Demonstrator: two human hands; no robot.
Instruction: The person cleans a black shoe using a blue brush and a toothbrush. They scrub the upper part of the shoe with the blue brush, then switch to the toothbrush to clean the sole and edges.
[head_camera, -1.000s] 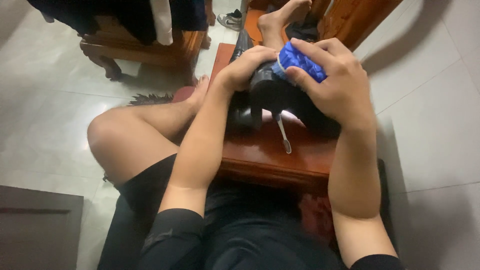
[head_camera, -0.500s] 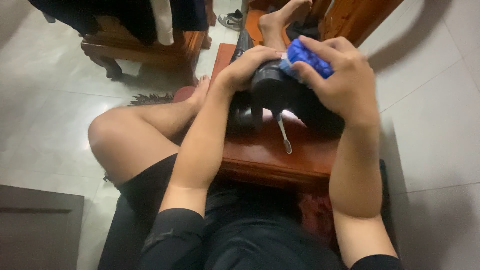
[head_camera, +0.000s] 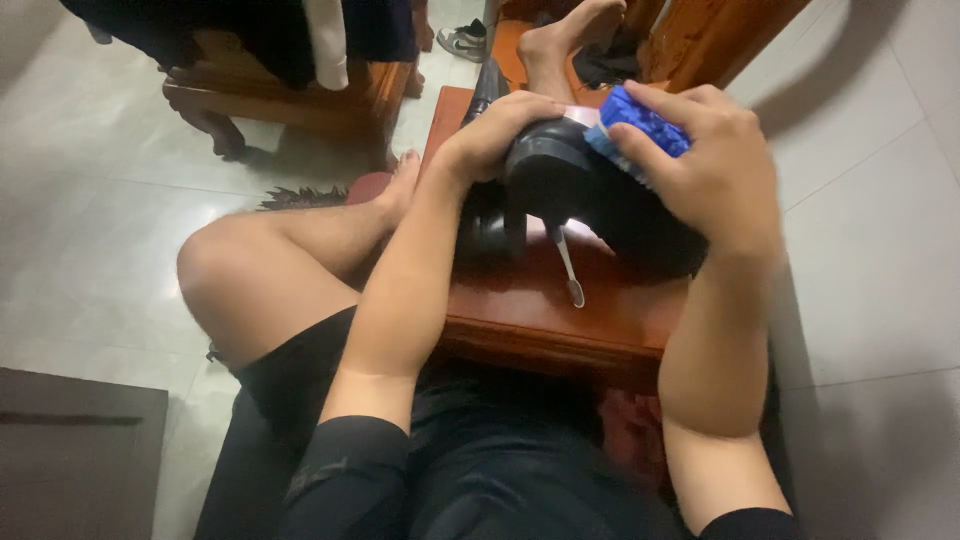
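Note:
My left hand (head_camera: 497, 131) grips a black shoe (head_camera: 590, 195) and holds it above a low red-brown wooden stool (head_camera: 560, 310). My right hand (head_camera: 705, 165) is closed around a blue brush (head_camera: 640, 122), which presses on the upper side of the shoe. A white lace end (head_camera: 567, 268) hangs from the shoe down to the stool top. A second dark shoe (head_camera: 485, 225) stands on the stool under my left wrist, mostly hidden.
My bare left knee (head_camera: 230, 275) is bent up at the left, and a bare foot (head_camera: 560, 35) rests beyond the stool. A wooden chair (head_camera: 280, 95) draped with dark clothes stands at the back left. A sneaker (head_camera: 462, 42) lies on the pale tiled floor.
My right hand has slid the blue brush up and to the right along the shoe. The left hand keeps its hold and the shoe has barely shifted.

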